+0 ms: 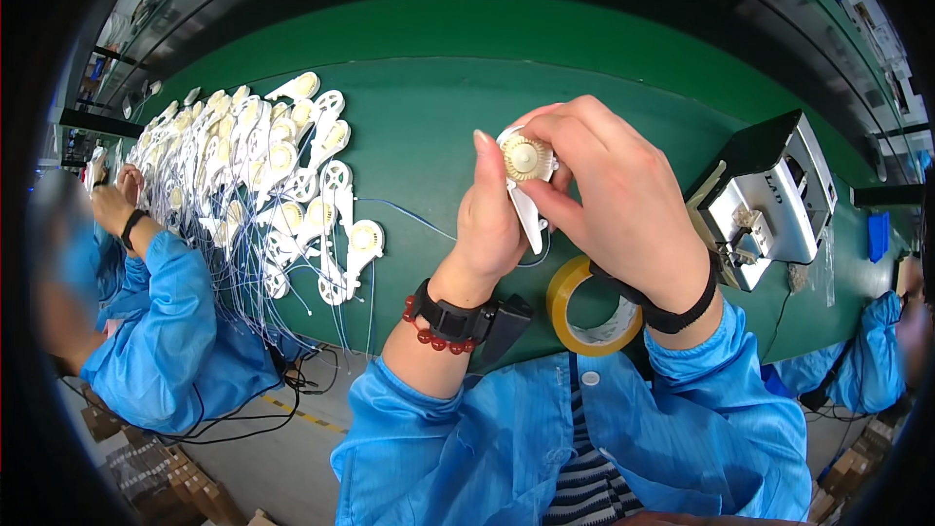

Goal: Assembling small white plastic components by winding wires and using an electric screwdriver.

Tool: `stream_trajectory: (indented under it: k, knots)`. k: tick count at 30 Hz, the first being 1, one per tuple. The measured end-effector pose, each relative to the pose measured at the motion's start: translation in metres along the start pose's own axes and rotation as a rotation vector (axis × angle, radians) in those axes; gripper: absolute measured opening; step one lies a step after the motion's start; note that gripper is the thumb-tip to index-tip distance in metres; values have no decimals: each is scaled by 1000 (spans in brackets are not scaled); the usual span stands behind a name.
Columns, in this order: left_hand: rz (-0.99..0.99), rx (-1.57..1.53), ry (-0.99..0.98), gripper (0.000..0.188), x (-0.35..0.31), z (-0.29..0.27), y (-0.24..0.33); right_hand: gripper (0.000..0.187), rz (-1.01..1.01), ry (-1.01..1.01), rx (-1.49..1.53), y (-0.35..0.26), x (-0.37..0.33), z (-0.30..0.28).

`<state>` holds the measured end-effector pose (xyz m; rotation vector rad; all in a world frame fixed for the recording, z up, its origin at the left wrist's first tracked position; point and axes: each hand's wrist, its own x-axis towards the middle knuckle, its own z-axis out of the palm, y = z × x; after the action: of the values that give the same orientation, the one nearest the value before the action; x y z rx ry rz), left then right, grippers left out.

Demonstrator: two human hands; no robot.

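Note:
Between my two hands, above the green bench, is a small white blower fan (527, 162) with a cream ribbed wheel and a tapering spout pointing down. My left hand (489, 209) grips its left side, thumb upright along the housing. My right hand (609, 190) curls over from the right, its thumb and fingers closed on the rim. A thin blue wire (414, 218) runs left across the bench from near the fan. Part of the housing is hidden behind my fingers.
A heap of white blower fans (253, 161) with tangled wires covers the bench's left side. A roll of yellow tape (594, 310) lies below my right hand. To the right stands a black and silver machine (765, 200). Co-workers in blue sleeves (170, 321) sit at both sides.

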<state>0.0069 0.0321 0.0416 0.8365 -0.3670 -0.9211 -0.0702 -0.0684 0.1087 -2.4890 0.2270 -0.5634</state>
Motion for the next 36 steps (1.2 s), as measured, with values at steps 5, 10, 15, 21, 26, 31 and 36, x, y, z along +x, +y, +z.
stream_trajectory:
  k: [5,10,15,21,26,31,36]
  knots:
    - [-42,25,-60,66,2,-10,-5,33,-20,20,-49,1,0,2]
    - [26,92,-21,66,2,-4,-6,19,-20,52,-51,3,0,4]
    - [-25,122,-22,64,2,-13,-4,17,-5,78,16,8,-1,4]
    - [-18,41,57,63,3,-9,-2,29,-74,45,49,9,0,0]
    - [103,209,48,68,4,-14,-6,35,-106,29,27,4,3,2]
    - [150,285,-49,72,2,-16,-3,34,-99,-6,-2,3,0,3]
    - [100,143,34,68,3,0,2,34,-108,39,6,6,1,7]
